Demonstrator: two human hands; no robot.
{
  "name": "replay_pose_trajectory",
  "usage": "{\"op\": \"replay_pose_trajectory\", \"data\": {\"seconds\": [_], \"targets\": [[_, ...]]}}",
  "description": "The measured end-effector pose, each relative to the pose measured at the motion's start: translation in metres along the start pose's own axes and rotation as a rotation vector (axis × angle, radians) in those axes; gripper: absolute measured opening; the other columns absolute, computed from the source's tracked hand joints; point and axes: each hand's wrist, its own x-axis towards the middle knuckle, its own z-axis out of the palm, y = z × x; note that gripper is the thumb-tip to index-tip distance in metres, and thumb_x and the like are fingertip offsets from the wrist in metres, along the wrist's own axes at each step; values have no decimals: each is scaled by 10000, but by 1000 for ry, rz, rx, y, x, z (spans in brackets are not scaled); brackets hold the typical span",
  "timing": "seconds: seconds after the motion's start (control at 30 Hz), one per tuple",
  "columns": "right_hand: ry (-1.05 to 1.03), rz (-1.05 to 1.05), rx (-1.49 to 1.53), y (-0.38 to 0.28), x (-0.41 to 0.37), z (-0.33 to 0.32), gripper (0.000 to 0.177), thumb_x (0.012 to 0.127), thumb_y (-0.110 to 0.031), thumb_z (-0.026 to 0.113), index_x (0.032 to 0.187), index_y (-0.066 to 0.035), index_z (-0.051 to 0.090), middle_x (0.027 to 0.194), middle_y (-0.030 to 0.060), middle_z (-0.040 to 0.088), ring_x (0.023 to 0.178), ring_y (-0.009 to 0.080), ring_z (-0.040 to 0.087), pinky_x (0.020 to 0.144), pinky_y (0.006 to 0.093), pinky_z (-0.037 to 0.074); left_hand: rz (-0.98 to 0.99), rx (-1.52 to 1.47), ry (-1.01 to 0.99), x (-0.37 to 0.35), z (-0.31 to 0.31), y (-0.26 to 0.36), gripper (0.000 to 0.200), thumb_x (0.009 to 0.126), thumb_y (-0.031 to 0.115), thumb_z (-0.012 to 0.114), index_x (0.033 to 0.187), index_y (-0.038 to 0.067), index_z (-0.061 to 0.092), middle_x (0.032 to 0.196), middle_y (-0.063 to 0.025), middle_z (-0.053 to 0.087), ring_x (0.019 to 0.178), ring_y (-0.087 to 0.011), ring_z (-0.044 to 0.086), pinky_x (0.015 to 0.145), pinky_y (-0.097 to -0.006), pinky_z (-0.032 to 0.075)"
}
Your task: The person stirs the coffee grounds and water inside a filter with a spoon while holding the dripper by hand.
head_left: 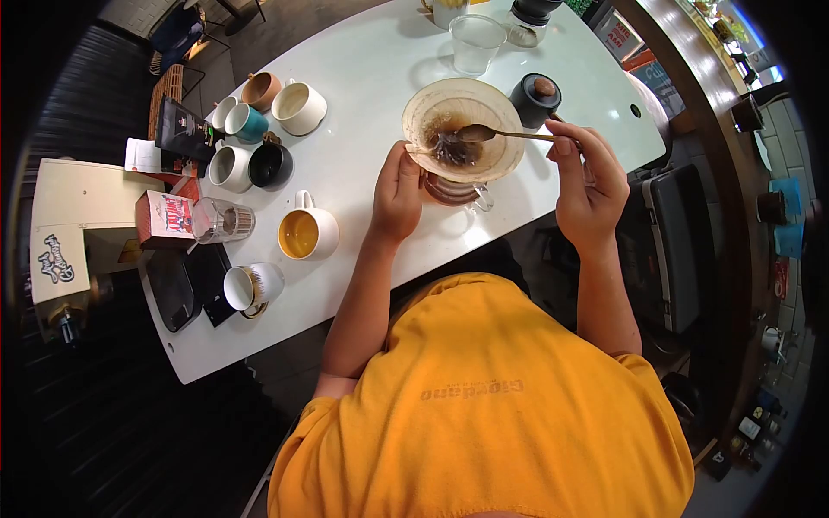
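My right hand (pixel 591 183) pinches the handle of a metal spoon (pixel 477 133), whose bowl is over the dark wet coffee grounds (pixel 455 148). The grounds lie inside a cone-shaped paper filter (pixel 503 148) set in a dripper. Closed around the left edge of the filter and dripper is my left hand (pixel 398 194). Under the dripper a glass server (pixel 456 192) with a clear handle stands on the white table (pixel 363 164). Just right of the filter is a dark lidded jar (pixel 535 97), and a clear plastic cup (pixel 476 45) stands behind it.
Several cups, among them a white one with a yellow inside (pixel 307 233) and a black one (pixel 270 166), stand on the left. Near them are a ribbed glass (pixel 223 221), a red and white box (pixel 166 217) and a dark tray (pixel 171 288). A grinder (pixel 65 229) stands far left.
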Motion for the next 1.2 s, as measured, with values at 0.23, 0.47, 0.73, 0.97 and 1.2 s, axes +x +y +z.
{"op": "replay_pose_trajectory", "data": {"seconds": [0.23, 0.47, 0.73, 0.97, 1.2], "targets": [[82, 16, 77, -2, -3, 0, 144, 909, -1, 586, 1024, 45, 659, 844, 88, 644, 697, 111, 589, 635, 216, 453, -16, -33, 7, -1, -2, 3, 304, 1045, 243, 319, 1055, 17, 523, 837, 4, 520, 758, -65, 463, 702, -212, 406], [104, 26, 93, -1, -4, 0, 150, 918, -3, 577, 1036, 51, 652, 868, 88, 639, 719, 106, 583, 652, 215, 459, -10, -55, -4, 0, -1, 6, 300, 1045, 243, 321, 1061, 16, 516, 832, 10, 510, 742, -56, 438, 681, -209, 393], [104, 54, 102, 0, -5, 0, 152, 924, -9, 573, 1040, 55, 649, 872, 81, 630, 736, 100, 573, 670, 213, 459, -22, -69, -5, 1, -1, 4, 297, 1047, 233, 316, 1065, 14, 516, 828, 16, 498, 740, -55, 430, 672, -201, 382], [95, 56, 101, 0, -4, -1, 156, 926, -7, 571, 1051, 50, 645, 879, 74, 627, 741, 97, 568, 674, 215, 460, -8, -29, -27, 0, -2, -1, 328, 1040, 246, 316, 1178, 24, 515, 886, 6, 530, 740, -64, 422, 662, -208, 366], [107, 75, 105, 1, -4, 2, 156, 926, -6, 570, 1052, 41, 649, 863, 64, 618, 738, 95, 564, 667, 210, 444, -17, -20, -3, 1, 1, -3, 303, 1046, 243, 308, 1029, 28, 520, 807, 18, 485, 717, -57, 403, 652, -206, 366]]}}
